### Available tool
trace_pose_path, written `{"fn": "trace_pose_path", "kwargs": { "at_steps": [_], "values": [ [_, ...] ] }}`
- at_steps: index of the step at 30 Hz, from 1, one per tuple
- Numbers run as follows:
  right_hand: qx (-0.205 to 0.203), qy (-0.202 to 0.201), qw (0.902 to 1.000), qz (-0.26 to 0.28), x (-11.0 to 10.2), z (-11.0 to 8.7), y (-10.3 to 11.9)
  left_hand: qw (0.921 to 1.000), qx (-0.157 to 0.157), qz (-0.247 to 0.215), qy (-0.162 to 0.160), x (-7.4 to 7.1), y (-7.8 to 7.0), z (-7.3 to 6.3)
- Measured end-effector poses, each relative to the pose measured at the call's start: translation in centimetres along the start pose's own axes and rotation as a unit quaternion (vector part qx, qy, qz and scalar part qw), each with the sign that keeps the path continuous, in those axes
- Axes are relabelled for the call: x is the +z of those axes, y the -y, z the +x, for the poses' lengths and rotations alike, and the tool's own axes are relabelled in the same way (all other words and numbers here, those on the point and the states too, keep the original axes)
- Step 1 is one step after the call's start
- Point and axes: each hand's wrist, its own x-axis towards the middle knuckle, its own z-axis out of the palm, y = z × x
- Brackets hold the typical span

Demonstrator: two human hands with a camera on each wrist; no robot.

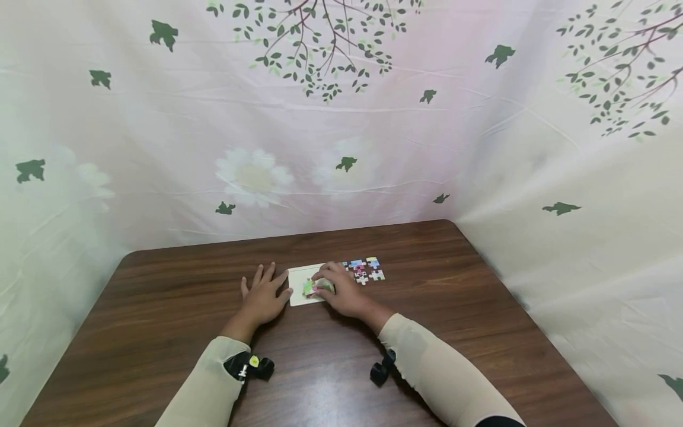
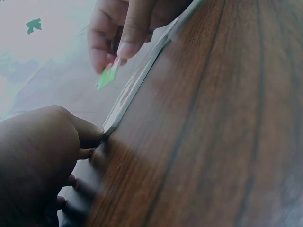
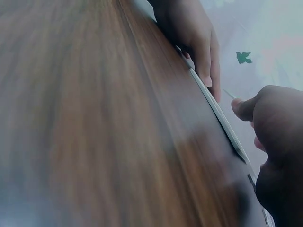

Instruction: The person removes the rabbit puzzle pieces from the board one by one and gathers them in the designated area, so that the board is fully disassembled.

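A white puzzle board [image 1: 296, 298] lies flat on the brown table. My right hand [image 1: 344, 292] is over its right part and pinches a green and pink puzzle piece [image 1: 309, 288] between thumb and fingers. In the left wrist view the piece [image 2: 108, 75] is tilted and held above the board [image 2: 124, 101]. My left hand [image 1: 265, 301] rests on the table at the board's left side, fingers spread, with the thumb and index finger touching its edge. From the right wrist camera, the held piece [image 3: 229, 94] shows only as a thin edge.
Several loose puzzle pieces [image 1: 376, 275] lie right of the board, some partly hidden behind my right hand. The wood-grain table [image 1: 331, 379] ends at a printed cloth [image 1: 341, 130] hanging behind and at the sides.
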Motion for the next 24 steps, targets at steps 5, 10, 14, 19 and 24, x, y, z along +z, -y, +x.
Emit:
{"fn": "trace_pose_path", "kwargs": {
  "at_steps": [5,10,14,19,24],
  "values": [
    [-0.005,-0.011,0.9998,0.015,-0.9,-0.7,-0.4,1.0000,0.001,-0.006,-0.007,0.1,0.0,-0.1],
    [0.010,-0.012,0.9996,0.024,-1.6,-1.5,-1.0,0.9999,0.000,-0.008,-0.009,0.1,-0.1,-0.1],
    [0.022,-0.014,0.9994,0.024,-2.2,-2.1,-1.7,0.9999,0.004,-0.001,-0.012,0.1,-0.2,-0.2],
    [0.015,-0.031,0.9991,0.025,-2.9,-2.8,-2.4,0.9998,0.009,0.012,-0.010,0.3,0.2,0.0],
    [0.008,-0.051,0.9982,0.031,-3.6,-3.6,-3.2,0.9997,0.014,0.015,-0.010,0.3,0.3,0.0]
  ]
}}
